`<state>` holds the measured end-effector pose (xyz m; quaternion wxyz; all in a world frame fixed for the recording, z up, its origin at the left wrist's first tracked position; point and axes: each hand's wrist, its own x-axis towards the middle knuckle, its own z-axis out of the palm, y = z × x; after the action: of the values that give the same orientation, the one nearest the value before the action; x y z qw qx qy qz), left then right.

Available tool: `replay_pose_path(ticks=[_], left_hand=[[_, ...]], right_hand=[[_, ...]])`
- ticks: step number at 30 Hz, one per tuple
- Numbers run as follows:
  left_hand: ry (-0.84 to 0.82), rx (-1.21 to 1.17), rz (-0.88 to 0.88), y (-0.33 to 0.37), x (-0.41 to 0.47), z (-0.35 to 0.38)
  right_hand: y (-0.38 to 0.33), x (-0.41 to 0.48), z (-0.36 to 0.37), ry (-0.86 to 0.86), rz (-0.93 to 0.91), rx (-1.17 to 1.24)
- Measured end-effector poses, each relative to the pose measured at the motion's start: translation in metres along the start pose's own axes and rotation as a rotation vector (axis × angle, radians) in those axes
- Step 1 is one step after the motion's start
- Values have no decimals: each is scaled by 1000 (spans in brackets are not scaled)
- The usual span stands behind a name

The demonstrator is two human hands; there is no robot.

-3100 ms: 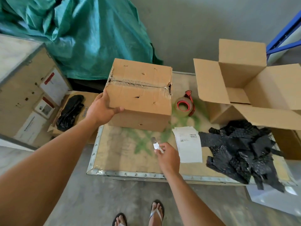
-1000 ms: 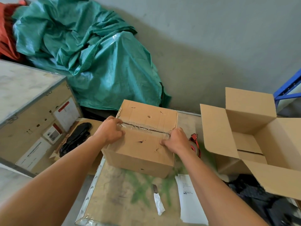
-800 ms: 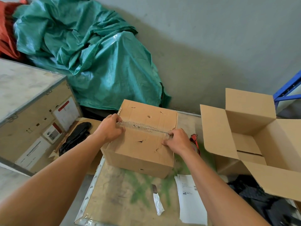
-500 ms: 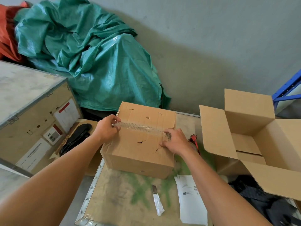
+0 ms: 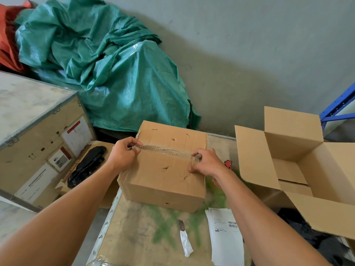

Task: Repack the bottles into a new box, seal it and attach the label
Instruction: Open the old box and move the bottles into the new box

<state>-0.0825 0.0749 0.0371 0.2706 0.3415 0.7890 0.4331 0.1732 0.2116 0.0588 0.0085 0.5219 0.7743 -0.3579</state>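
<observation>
- Your left hand (image 5: pixel 123 154) pinches the left end of a strip of clear packing tape (image 5: pixel 165 150), which is lifted off the top seam of the worn brown cardboard box (image 5: pixel 163 181).
- Your right hand (image 5: pixel 207 162) has its fingers curled round the tape's crumpled right end, at the box's right edge.
- That closed box sits at the back left of the scuffed, green-stained worktop (image 5: pixel 138 233). The bottles are not visible and are presumably inside it.
- The tape looks thin, stretchy and sticky, so it will likely tear or cling to your fingers. Hold it close to the seam and pull low along it.
- The cardboard is punctured and softened, so the flaps may rip. Expect weight from the bottles and lift from underneath, not by the flaps.
- The open new brown cardboard box (image 5: pixel 284 150) stands to the right, flaps spread. It looks stiff enough to handle by its walls.
- The white printed paper label (image 5: pixel 224 237) lies flat at the near edge. It is light and easily creased.
</observation>
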Motion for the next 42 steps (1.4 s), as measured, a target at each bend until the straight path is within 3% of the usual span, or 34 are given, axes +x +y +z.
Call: replay_pose_path(ticks=[10, 20, 29, 37, 42], left_hand=[[74, -71, -27, 3, -8, 5], [13, -133, -62, 20, -28, -11], [-4, -241, -93, 27, -44, -11], [4, -353, -120, 25, -48, -19], [-5, -544, -289, 35, -59, -27]], right_hand=[[-8, -6, -11, 86, -77, 31], [-6, -28, -14, 124, -176, 151], [-14, -36, -21, -97, -93, -26], [1, -51, -11, 180, -250, 167], [-2, -70, -24, 77, -209, 429]])
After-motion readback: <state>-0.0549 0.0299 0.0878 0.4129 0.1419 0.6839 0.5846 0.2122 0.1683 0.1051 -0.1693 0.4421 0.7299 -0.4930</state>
